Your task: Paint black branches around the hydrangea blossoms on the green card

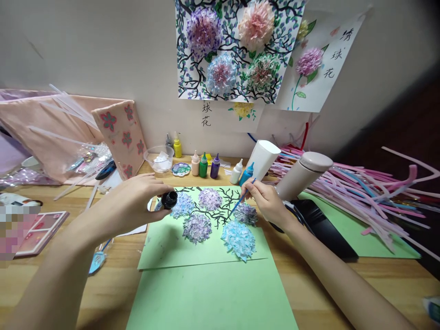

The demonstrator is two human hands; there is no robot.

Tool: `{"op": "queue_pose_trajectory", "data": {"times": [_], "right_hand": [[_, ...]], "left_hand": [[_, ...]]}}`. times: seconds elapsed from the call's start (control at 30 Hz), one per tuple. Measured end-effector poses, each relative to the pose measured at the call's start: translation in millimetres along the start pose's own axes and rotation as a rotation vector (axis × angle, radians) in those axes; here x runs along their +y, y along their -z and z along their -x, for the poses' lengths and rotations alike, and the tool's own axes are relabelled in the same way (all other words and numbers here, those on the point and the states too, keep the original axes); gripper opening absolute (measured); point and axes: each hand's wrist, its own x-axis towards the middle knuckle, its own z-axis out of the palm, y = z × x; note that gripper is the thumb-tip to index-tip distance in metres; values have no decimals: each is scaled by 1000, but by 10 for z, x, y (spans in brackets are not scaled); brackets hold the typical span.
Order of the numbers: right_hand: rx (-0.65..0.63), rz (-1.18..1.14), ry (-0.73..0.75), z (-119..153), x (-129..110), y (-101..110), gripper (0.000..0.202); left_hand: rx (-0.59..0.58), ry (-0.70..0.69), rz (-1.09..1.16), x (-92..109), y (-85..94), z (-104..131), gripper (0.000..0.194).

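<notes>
My left hand (139,199) is closed round a small black bottle (169,200), its dark round mouth tilted toward me over the left part of the paper. In my right hand (263,197) is a thin blue paintbrush (242,198), pinched between thumb and fingers. Its tip is down among black painted branches (216,214) on the green paper (161,256). Raised paper flowers sit on that sheet: a light blue one (239,240), a purple one (197,228), a lilac one (210,199), and others partly behind my hands.
Paint bottles (203,166) and a clear bowl (158,159) stand along the wall. On the right are a white cup (263,158), a tumbler (304,174), a black phone-like slab (323,229) and pipe cleaners (371,192). Flower artwork (237,50) hangs above; a pink fabric box (117,133) stands left.
</notes>
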Motion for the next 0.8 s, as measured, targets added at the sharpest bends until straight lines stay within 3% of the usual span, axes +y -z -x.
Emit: {"op": "queue_pose_trajectory", "data": {"times": [0.13,0.43,0.53,0.8], "right_hand": [[-5,4,4,-3,-19,12,36],[333,-294,201,147,-368,99,29],[303,-374,286,210,-494,112,28],[76,-227,395,274,-567,80,26]], "left_hand": [[16,-2,1,11,-48,-26,18],[-43,-35,15,197,-172,-119,13],[-47,-37,5,226,-186,-126,12],[-20,-98,15,249,-230,-135,17]]}}
